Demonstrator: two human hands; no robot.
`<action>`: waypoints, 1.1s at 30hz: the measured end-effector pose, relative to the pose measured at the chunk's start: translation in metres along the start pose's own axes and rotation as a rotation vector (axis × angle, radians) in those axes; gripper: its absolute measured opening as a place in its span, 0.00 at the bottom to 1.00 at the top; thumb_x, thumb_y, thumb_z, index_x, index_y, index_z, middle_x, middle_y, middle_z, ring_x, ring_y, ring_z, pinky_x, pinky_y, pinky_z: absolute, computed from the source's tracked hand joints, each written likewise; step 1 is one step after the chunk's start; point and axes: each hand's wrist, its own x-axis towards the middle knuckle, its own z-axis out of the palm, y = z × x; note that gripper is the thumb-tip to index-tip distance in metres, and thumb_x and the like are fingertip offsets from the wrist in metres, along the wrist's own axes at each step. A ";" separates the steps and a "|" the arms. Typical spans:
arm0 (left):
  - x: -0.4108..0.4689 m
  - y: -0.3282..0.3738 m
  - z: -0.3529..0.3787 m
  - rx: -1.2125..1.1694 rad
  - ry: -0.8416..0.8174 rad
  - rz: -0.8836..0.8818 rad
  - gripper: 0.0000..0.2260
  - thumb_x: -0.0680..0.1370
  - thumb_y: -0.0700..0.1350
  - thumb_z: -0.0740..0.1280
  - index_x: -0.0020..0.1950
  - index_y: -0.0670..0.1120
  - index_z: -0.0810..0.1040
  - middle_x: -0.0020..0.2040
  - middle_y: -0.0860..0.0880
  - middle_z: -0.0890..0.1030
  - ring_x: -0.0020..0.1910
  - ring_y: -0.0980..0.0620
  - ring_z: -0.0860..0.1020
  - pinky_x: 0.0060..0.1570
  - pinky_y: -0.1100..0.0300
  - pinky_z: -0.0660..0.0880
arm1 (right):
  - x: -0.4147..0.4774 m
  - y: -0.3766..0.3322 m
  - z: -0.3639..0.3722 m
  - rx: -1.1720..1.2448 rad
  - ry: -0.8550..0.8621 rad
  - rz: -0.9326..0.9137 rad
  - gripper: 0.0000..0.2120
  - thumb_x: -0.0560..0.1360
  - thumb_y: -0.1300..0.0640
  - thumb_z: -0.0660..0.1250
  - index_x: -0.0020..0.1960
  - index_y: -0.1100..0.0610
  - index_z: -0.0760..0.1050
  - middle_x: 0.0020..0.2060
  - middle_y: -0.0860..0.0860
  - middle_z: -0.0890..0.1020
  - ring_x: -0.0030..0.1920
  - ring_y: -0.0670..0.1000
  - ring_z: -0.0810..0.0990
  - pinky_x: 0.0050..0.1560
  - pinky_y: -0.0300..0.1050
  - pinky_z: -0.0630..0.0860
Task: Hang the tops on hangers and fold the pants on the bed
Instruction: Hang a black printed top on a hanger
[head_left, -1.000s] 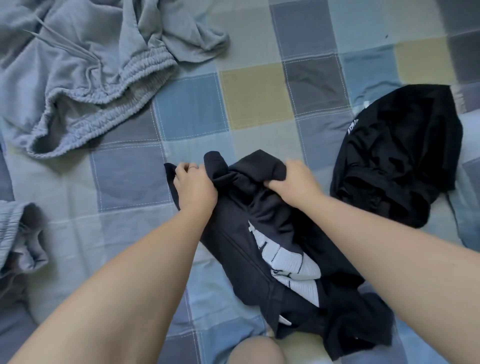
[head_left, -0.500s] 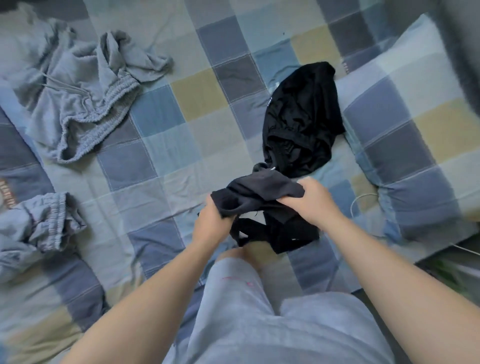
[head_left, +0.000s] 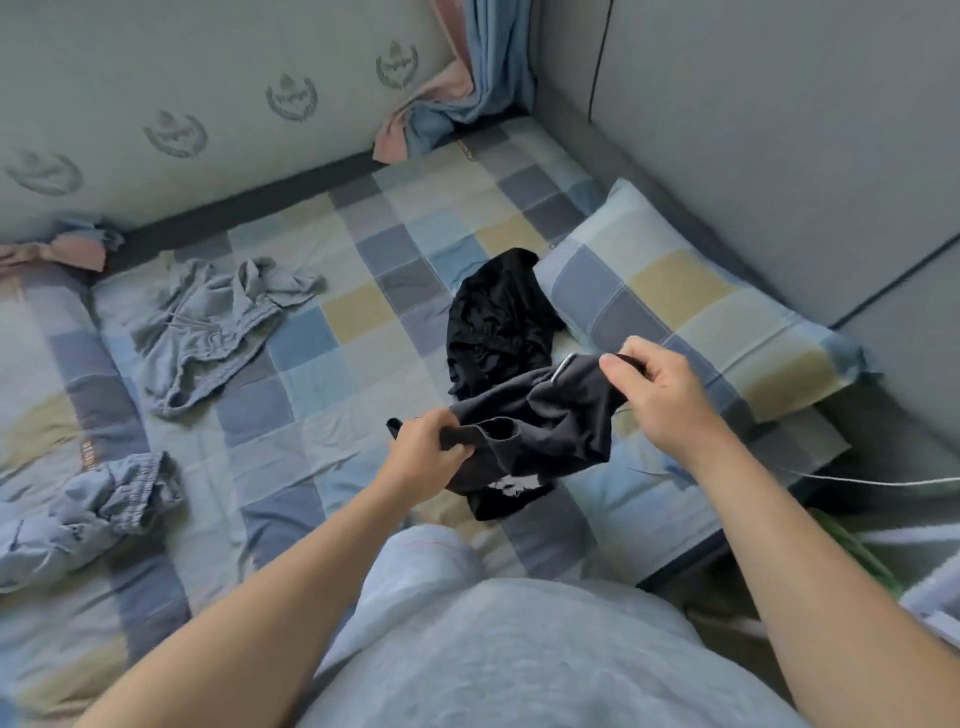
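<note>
A dark top with a white print (head_left: 540, 431) hangs bunched between my two hands above the checked bed (head_left: 332, 405). My left hand (head_left: 426, 449) grips its left edge in a fist. My right hand (head_left: 657, 384) pinches the right edge, held higher and further right. A black garment (head_left: 498, 322) lies crumpled on the bed just behind the top. Grey pants with a drawstring (head_left: 208, 327) lie rumpled at the far left. A blue-grey garment (head_left: 93, 504) is heaped at the left edge. No hanger is in view.
A checked pillow (head_left: 691, 306) lies at the right of the bed, against a grey headboard (head_left: 779, 156). A patterned wall (head_left: 208, 114) and a curtain (head_left: 488, 67) stand behind. A white cable (head_left: 857, 480) crosses the right bed edge. My grey-clad legs fill the bottom.
The dark top has been lifted off the bed and my hands have drawn apart with it, the right one going up and right. The camera has pulled back and up, showing wall and headboard.
</note>
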 end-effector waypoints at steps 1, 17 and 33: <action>-0.012 0.015 0.003 -0.015 -0.009 0.018 0.10 0.76 0.45 0.72 0.41 0.54 0.72 0.38 0.54 0.77 0.40 0.50 0.75 0.35 0.60 0.68 | -0.011 -0.010 -0.010 0.035 -0.014 -0.019 0.19 0.76 0.46 0.64 0.34 0.54 0.62 0.30 0.45 0.63 0.33 0.47 0.62 0.35 0.42 0.61; -0.145 0.157 -0.043 -0.252 -0.044 0.188 0.08 0.77 0.47 0.71 0.48 0.61 0.78 0.45 0.58 0.83 0.47 0.56 0.81 0.52 0.49 0.78 | -0.095 -0.175 -0.066 0.216 -0.140 -0.179 0.15 0.78 0.48 0.67 0.41 0.57 0.72 0.34 0.57 0.74 0.36 0.54 0.73 0.40 0.49 0.73; -0.227 0.023 -0.142 -0.264 0.163 0.224 0.10 0.79 0.48 0.70 0.44 0.53 0.70 0.33 0.54 0.73 0.32 0.57 0.69 0.34 0.62 0.66 | -0.148 -0.236 0.038 0.084 -0.010 -0.247 0.15 0.78 0.53 0.71 0.37 0.50 0.68 0.27 0.39 0.68 0.30 0.41 0.65 0.33 0.33 0.65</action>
